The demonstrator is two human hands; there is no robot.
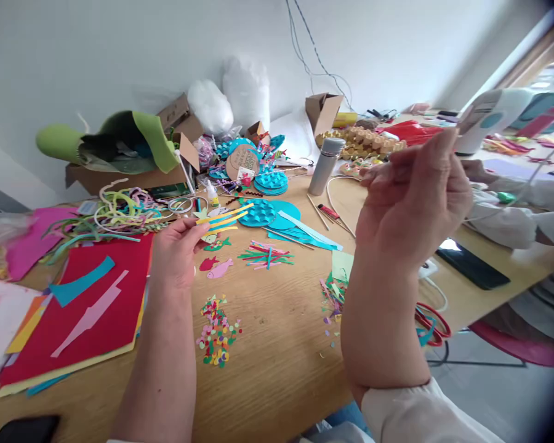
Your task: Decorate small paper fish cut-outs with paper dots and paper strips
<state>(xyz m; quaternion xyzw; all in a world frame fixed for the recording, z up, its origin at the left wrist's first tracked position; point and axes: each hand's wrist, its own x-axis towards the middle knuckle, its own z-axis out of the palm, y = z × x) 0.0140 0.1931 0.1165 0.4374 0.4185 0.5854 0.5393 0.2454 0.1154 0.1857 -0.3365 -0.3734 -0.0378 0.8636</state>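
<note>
My left hand (182, 243) is closed in a pinch on the near ends of several thin yellow and blue paper strips (233, 216), which fan out to the right above the table. My right hand (413, 194) is raised at the right, fingers curled and pressed together; whatever is in them, if anything, is hidden. Below the strips lie a green paper fish (218, 244), a pink paper fish (220, 269) and a red one (208, 263). A pile of thin coloured strips (266, 255) sits in the middle of the table. Behind it are blue paper discs (286, 212).
Red paper sheets (96, 295) are stacked at left. Paper confetti (216, 332) lies near the front. A glue bottle (212, 194), a grey flask (325, 166) and a green bag (133, 141) stand at the back. Right, beside a phone (471, 263), is another person's sleeve (503, 215).
</note>
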